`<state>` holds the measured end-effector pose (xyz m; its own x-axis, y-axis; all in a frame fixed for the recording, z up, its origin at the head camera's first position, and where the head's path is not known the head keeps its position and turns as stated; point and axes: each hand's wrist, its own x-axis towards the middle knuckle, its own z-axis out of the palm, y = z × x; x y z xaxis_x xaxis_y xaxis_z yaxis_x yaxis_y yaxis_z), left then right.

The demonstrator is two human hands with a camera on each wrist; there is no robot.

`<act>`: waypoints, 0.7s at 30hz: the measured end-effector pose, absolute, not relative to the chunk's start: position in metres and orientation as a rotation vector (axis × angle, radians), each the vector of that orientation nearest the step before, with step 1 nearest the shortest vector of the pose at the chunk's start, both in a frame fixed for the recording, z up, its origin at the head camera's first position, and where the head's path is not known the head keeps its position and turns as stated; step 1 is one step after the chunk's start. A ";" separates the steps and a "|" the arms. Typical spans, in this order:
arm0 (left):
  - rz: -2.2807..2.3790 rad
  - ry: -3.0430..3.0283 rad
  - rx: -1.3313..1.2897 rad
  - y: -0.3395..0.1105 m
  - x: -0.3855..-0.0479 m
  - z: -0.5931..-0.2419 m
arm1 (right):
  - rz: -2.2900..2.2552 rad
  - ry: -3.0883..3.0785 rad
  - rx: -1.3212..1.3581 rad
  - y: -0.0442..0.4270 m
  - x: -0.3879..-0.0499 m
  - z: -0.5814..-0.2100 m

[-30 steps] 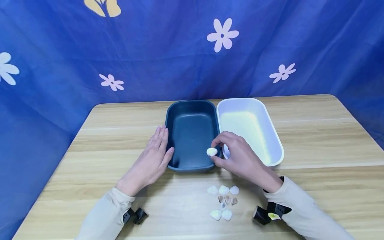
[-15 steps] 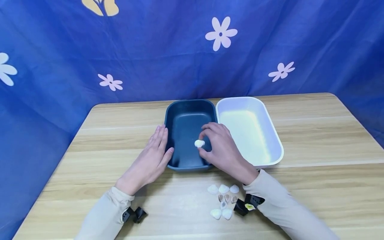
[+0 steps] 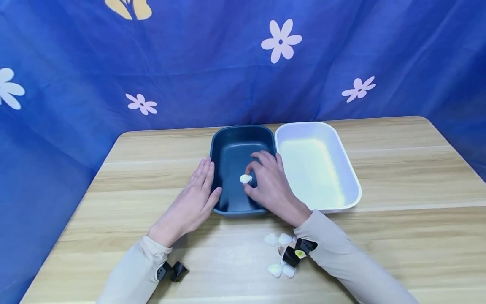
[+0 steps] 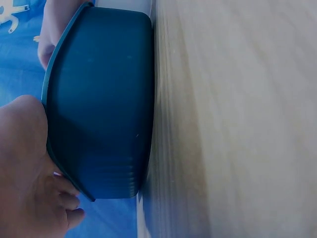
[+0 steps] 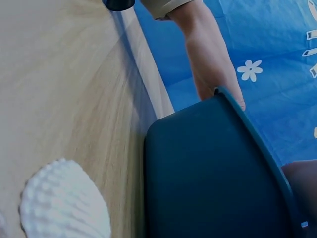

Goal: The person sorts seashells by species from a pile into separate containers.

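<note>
Over the dark teal bin (image 3: 237, 207), my right hand (image 3: 271, 183) pinches a white ribbed seashell (image 3: 246, 179) between thumb and forefinger. My left hand (image 3: 191, 198) lies with straight fingers against the left rim of that bin; in the left wrist view the hand (image 4: 25, 163) touches the rim of the bin (image 4: 99, 99). On the table in front of the bin lie several white shells (image 3: 274, 270), with a small brownish shell (image 3: 281, 250) among them. The right wrist camera hides part of this group. One white shell (image 5: 64, 203) shows large in the right wrist view.
A white bin (image 3: 315, 169) stands right beside the teal one, their rims close together. Both sit toward the back of the wooden table (image 3: 125, 181). A blue curtain with flowers (image 3: 212, 63) hangs behind the table. A black wrist camera (image 3: 291, 256) hangs over the loose shells.
My right hand has moved left with the shell, from the teal bin's right rim to above its inside. The left hand has stayed at the left rim.
</note>
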<state>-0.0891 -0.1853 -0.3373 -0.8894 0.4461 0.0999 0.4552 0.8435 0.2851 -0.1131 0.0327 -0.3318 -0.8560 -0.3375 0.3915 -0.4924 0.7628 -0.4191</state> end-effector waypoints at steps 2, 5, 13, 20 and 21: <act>-0.471 -2.994 -0.728 -0.185 -0.089 -0.337 | 0.725 -2.689 0.625 0.032 -0.115 -0.333; -0.472 -3.002 -0.725 -0.186 -0.089 -0.337 | 0.697 -2.706 0.593 0.030 -0.117 -0.333; -0.484 -3.001 -0.722 -0.186 -0.087 -0.340 | 0.687 -2.706 0.635 0.032 -0.118 -0.333; -0.472 -2.970 -0.751 -0.187 -0.090 -0.338 | 1.096 -2.506 0.845 0.065 -0.094 -0.317; -0.474 -2.966 -0.752 -0.187 -0.091 -0.337 | 1.150 -2.466 0.887 0.072 -0.088 -0.315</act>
<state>-0.0908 -0.1866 -0.3374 -0.8812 0.4580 0.1173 0.4718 0.8354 0.2821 -0.0878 0.0723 -0.3150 -0.7728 -0.4131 0.4818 -0.6346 0.4951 -0.5934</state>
